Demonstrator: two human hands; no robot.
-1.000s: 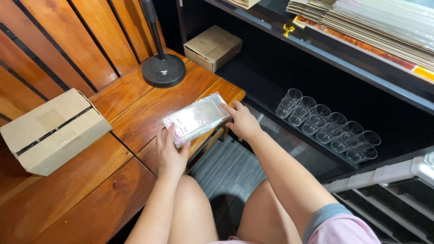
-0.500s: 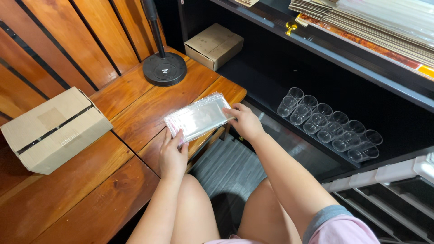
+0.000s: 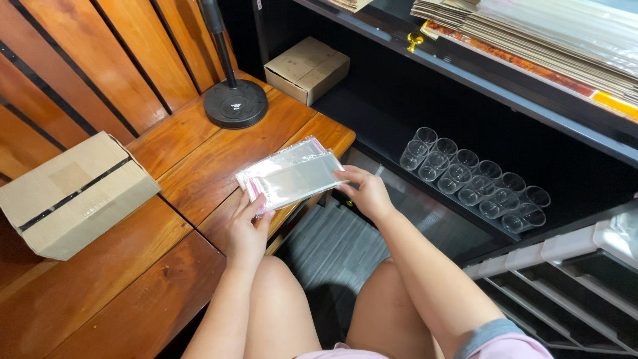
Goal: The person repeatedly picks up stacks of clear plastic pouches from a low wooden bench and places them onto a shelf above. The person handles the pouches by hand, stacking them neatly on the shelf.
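Observation:
A flat stack of clear plastic sleeves with a pink edge strip lies at the corner of a wooden table. My left hand pinches the stack's near left end. At the right end, my right hand has its fingers on the top sleeve, which sits slightly askew from the rest. Both forearms reach in from the bottom of the view, above my knees.
A taped cardboard box sits on the table's left. A black round stand base with a pole is at the back. A smaller box and rows of clear plastic cups sit on dark shelves to the right.
The top sleeve has shifted toward the right under my right hand, now offset from the stack. My left hand stays at the near end.

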